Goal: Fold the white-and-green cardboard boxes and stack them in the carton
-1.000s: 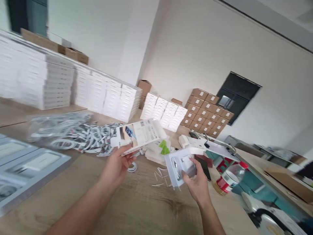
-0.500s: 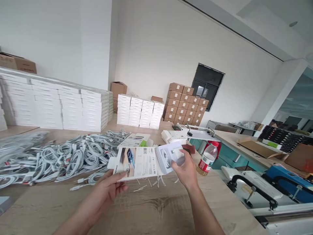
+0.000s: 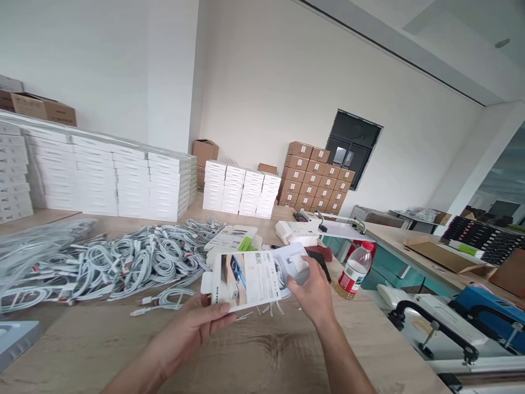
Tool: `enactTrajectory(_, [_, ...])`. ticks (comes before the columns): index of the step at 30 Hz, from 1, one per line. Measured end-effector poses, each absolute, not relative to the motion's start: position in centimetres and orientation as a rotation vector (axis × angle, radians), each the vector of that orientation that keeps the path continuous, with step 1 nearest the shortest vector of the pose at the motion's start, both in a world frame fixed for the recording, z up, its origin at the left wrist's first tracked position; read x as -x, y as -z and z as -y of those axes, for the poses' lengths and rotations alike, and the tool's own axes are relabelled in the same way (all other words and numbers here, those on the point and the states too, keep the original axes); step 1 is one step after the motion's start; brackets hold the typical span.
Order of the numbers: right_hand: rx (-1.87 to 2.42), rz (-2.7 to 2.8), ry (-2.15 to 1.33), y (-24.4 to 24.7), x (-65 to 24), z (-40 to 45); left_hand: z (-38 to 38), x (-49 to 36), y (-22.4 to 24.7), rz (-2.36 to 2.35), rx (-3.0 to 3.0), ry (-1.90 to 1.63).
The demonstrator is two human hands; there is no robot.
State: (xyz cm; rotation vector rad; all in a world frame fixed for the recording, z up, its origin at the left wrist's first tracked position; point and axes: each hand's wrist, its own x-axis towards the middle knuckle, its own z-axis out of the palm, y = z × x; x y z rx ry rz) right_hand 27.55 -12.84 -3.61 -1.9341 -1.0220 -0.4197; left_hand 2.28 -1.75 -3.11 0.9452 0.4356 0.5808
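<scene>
My left hand (image 3: 200,320) is closed on the left end of a flat white printed box (image 3: 250,279), thumb on its face and fingers beneath. A picture of a phone shows on the box's upper side, and a flap sticks out at its left end. My right hand (image 3: 314,290) grips a pale plastic tray (image 3: 289,254) holding a coiled white cable and a white charger block. The tray's left part is inside the box's right end; its right part sticks out. Close behind lie a printed white carton (image 3: 232,236) and a dark phone-like object (image 3: 320,262).
White cables (image 3: 139,262) lie heaped on the left. Stacked white boxes (image 3: 98,180) and brown cartons (image 3: 301,175) stand behind. A red-capped bottle (image 3: 356,271) is right of my right hand. Sealing machines (image 3: 438,323) stand at the right; another tray (image 3: 18,339) lies front left.
The tray has slid further into the box, so less of the cable shows. Box and hands appear slightly lower and tilted; the whole view has shifted a little.
</scene>
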Motion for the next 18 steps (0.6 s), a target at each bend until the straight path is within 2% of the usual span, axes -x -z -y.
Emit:
enactTrajectory(6, [1.664,1.303,0.312,3.3,-27.4,13.2,0.3,-0.9,4.3,-0.246,-0.715,-0.282])
enactTrajectory(10, [1.651,1.558,0.344,3.1,-25.7,13.5,0.5,-1.0,3.8,-0.223,-0.799,-0.19])
enactTrajectory(18, [1.701,1.755,0.441,2.8,-22.4,13.8,1.2,-1.8,2.6,-0.337,-1.253,-0.462])
